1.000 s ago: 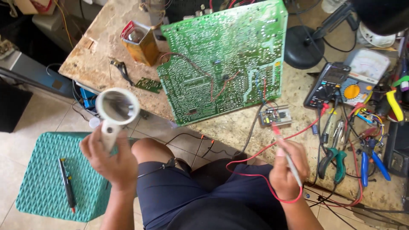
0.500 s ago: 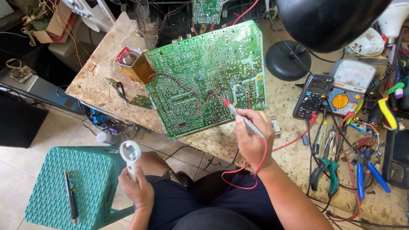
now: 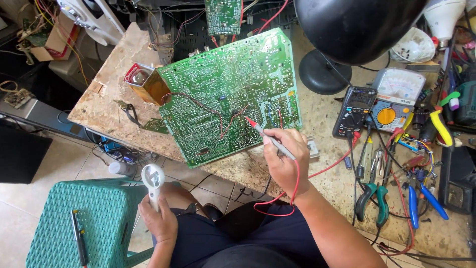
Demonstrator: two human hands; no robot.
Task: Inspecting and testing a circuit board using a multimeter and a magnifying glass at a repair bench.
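Now the right hand point(image 3: 283, 158) is clamped around a red test probe point(image 3: 270, 139), its tip touching the green circuit board point(image 3: 230, 94) lying on the desk point(image 3: 106, 106). Below the board's lower left corner, off the desk, the left hand point(image 3: 159, 222) grips a white magnifying glass point(image 3: 152, 181) beside a green stool point(image 3: 91, 218).

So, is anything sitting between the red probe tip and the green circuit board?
Nothing visible does. The right hand holds the red probe with its tip over the circuit board; only thin red wires lie on the board nearby.
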